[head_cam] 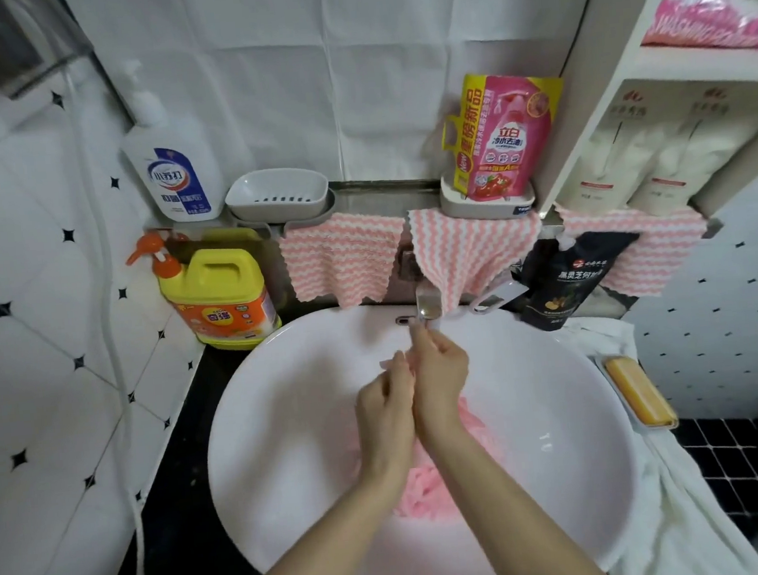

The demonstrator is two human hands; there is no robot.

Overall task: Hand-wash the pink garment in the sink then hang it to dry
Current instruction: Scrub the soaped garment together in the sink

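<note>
The pink garment point(420, 490) lies bunched in the white round sink point(287, 414), mostly under my forearms. My left hand point(385, 410) and my right hand point(440, 376) are pressed together over the middle of the basin, just below the metal tap point(426, 301). Both hands pinch a small pink part of the garment between their fingers, raised toward the tap's spout. Whether water is running I cannot tell.
A yellow detergent jug point(220, 296) stands at the sink's back left, a white pump bottle point(172, 168) and empty soap dish point(277, 195) on the shelf above. Pink-white cloths point(343, 263) hang behind the tap. A yellow soap bar point(636, 391) lies to the right, beside a black pouch point(560, 285).
</note>
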